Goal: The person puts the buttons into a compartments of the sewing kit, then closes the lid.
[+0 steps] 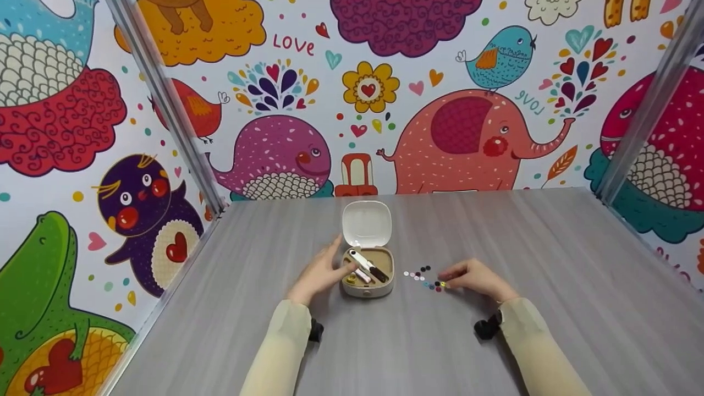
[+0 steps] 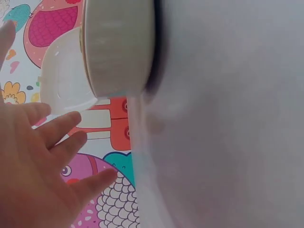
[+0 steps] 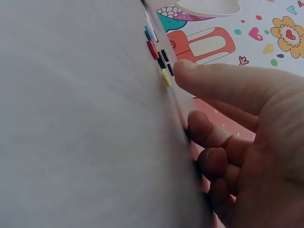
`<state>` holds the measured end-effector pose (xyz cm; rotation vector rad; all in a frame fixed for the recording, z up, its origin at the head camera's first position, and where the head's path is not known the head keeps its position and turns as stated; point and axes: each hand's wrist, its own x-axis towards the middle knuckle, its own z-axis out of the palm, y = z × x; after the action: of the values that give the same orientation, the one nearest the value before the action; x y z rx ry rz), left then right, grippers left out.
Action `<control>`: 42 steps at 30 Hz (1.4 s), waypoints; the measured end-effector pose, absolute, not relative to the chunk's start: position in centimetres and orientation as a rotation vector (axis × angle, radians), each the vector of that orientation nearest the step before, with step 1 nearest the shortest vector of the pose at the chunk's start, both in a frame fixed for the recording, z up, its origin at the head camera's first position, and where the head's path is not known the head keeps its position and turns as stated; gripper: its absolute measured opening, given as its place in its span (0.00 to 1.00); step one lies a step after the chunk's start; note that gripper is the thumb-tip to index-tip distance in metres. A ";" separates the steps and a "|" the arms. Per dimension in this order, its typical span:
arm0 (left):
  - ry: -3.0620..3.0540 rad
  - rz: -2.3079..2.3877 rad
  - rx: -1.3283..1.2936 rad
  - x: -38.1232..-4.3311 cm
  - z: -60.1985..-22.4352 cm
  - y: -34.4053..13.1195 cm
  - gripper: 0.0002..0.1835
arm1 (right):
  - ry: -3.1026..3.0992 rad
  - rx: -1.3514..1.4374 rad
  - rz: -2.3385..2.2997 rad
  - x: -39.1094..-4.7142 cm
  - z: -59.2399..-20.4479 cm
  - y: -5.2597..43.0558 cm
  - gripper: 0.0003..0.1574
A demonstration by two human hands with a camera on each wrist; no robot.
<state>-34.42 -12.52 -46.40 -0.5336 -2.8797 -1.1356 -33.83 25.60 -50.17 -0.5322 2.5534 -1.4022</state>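
I see right hand [image 1: 477, 279] fingertip, others curled, touching buttons [image 1: 424, 278]; apparently none pinched. Left hand [image 1: 322, 273] spread beside case [image 1: 368, 273]. Careless nudge could scatter buttons.

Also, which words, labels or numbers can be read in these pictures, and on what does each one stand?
"LOVE" in red capitals on the back wall, upper left of the yellow flower.
"LOVE" in teal, tilted, on the same wall beside the blue bird, above the elephant.
Box, lid, buttons: no text can be read.
Both wrist views: no text.
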 end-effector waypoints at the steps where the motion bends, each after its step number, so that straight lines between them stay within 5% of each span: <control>1: -2.881 -1.137 -0.535 -34.4 -46.4 -12.5 0.52 | 2.553 -0.535 -1.403 -33.8 -50.2 25.6 0.17; 42: -2.958 -1.192 -0.613 -34.0 -47.8 -12.1 0.58 | 2.634 -0.469 -1.390 -34.1 -50.7 25.2 0.12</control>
<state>-33.99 -12.09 -47.84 -0.6130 -2.9579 -1.1920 -34.13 25.17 -50.71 -0.4688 2.6340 -1.3895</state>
